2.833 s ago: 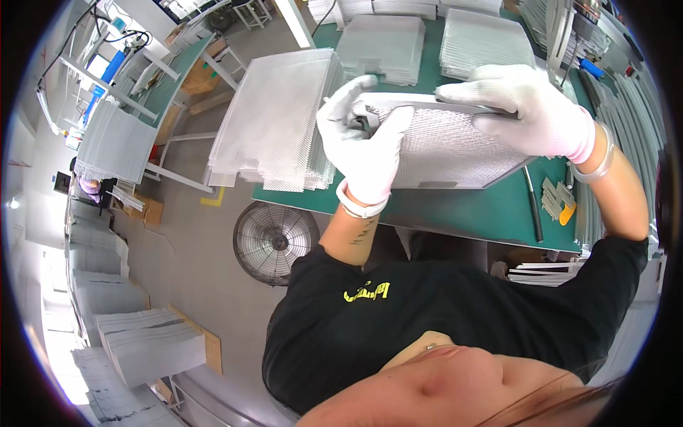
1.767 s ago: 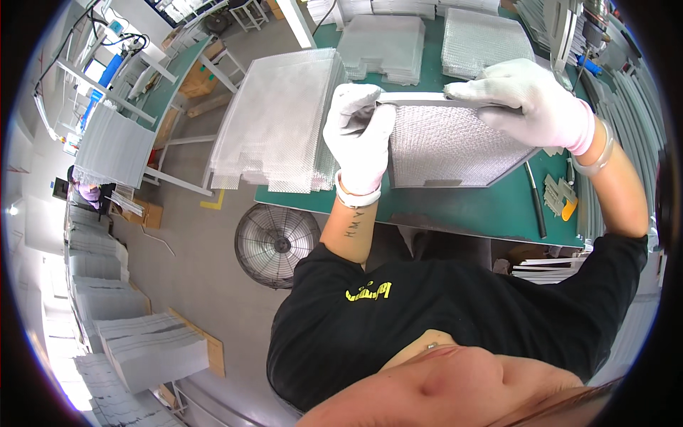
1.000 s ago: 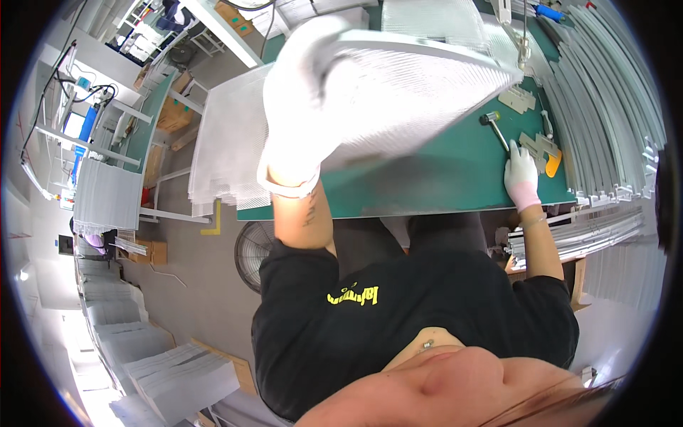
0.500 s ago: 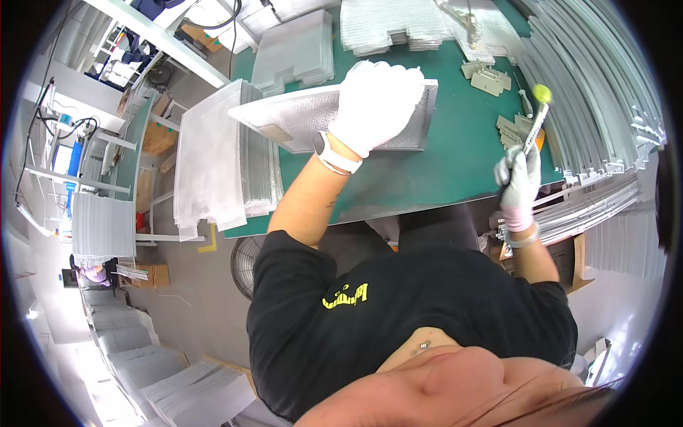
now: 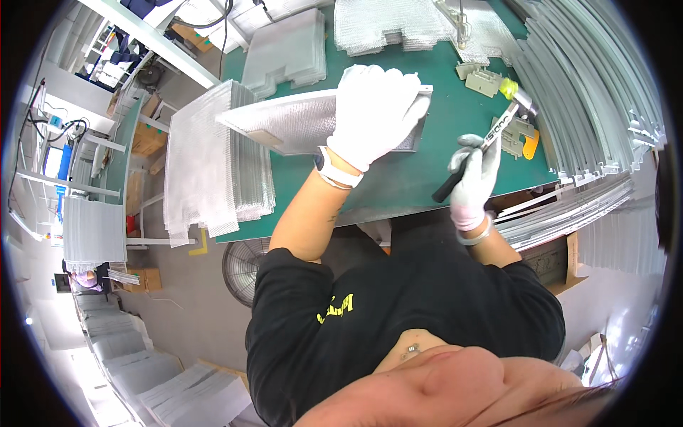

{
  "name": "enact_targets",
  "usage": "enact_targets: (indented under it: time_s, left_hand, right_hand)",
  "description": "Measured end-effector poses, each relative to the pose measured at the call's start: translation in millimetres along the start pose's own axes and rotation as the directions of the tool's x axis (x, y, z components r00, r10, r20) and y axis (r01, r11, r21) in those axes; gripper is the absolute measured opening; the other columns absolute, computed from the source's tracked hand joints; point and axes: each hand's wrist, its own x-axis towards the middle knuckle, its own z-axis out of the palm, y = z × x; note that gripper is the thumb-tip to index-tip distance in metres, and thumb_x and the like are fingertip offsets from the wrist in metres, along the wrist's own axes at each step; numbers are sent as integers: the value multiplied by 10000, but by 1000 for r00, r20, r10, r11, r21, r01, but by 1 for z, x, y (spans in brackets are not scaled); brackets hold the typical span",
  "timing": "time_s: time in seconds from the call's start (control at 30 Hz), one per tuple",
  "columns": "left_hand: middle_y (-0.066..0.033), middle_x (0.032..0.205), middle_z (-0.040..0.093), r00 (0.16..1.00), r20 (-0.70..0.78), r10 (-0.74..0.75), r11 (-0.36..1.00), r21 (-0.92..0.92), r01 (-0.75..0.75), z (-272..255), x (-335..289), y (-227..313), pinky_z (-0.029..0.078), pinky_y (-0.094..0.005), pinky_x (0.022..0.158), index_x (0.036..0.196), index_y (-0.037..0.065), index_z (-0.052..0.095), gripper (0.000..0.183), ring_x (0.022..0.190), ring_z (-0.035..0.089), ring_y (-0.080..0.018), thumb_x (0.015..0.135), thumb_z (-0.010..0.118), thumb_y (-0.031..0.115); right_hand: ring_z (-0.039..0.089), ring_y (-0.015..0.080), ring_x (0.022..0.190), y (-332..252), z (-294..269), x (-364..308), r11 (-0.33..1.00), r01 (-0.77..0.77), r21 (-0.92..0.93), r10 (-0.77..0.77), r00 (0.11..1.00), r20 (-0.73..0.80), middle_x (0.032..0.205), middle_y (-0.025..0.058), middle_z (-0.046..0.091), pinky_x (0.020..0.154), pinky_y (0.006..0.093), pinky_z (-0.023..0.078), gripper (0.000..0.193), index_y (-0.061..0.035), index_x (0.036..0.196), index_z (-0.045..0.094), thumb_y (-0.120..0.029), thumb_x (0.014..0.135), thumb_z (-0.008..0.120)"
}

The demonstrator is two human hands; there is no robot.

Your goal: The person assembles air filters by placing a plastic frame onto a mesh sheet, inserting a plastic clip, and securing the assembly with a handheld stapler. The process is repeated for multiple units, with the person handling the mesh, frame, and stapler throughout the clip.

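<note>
In a white glove, my left hand (image 5: 377, 114) is closed over the upper edge of a framed silver mesh panel (image 5: 302, 122). The panel stands tilted on the green table, and my hand hides part of its middle. My right hand (image 5: 475, 178), gloved and closed, grips a hammer (image 5: 500, 125) near its black handle end. The hammer has a white shaft, one yellow face and one metal face. Its head is raised to the right of the panel, apart from it. Below the hammer head lie pale plastic corner pieces (image 5: 514, 142) and an orange-handled tool (image 5: 531, 144).
A stack of mesh sheets (image 5: 199, 160) stands at the table's left, with more mesh stacks (image 5: 288, 53) along the back. Long silver frame strips (image 5: 590, 92) are piled on the right. More pale pieces (image 5: 484, 80) lie farther back. A floor fan (image 5: 245, 274) is under the table's left side.
My right hand has moved left with the hammer, bringing the head closer to the panel. My left hand keeps its hold on the panel, which leans slightly differently.
</note>
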Motion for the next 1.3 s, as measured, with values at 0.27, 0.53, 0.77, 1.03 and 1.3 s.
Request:
enact_targets:
  time_s: [0.27, 0.53, 0.77, 1.03, 1.3]
  left_hand:
    - [-35, 741, 515, 937, -332, -109, 992, -102, 80, 26, -9, 4, 414, -421, 728, 874, 124, 637, 418, 716, 517, -257, 638, 810, 423]
    - [-28, 726, 506, 919, -370, -137, 990, -82, 114, 34, -5, 7, 405, -414, 717, 836, 135, 623, 398, 687, 510, -251, 619, 806, 414]
    - [-26, 719, 512, 913, -376, -157, 986, -116, 122, 32, -7, 11, 403, -414, 719, 821, 132, 638, 371, 682, 508, -248, 627, 806, 401]
    - [-31, 699, 503, 888, -418, -188, 980, -133, 145, 30, -9, 22, 390, -428, 749, 764, 128, 634, 318, 690, 495, -249, 658, 814, 368]
    - [-2, 661, 476, 878, -424, -221, 975, -93, 201, 21, -13, 31, 357, -419, 731, 742, 152, 622, 198, 668, 485, -227, 673, 771, 262]
  right_hand:
    - [420, 42, 628, -146, -42, 97, 684, 642, -347, -437, 742, 509, 980, 104, 628, 565, 175, 387, 571, -16, 1531, 216, -64, 999, 416]
    - [641, 272, 778, -166, -26, 107, 264, 830, -491, 102, 483, 870, 1149, 178, 651, 771, 369, 524, 453, -17, 1428, 462, -106, 985, 491]
    - [606, 376, 868, -160, -17, 85, 549, 566, -615, 207, 621, 756, 1067, 216, 640, 791, 419, 503, 551, -33, 1456, 409, -39, 915, 512]
    - [617, 410, 1019, -43, -72, 78, 382, 523, -762, 340, 687, 642, 1165, 249, 621, 861, 433, 507, 624, -147, 1472, 423, -69, 867, 557]
    - [478, 283, 1281, -82, 10, 238, 662, 749, 10, -650, 568, 504, 1375, 183, 501, 1077, 378, 384, 557, -8, 1440, 394, -97, 928, 594]
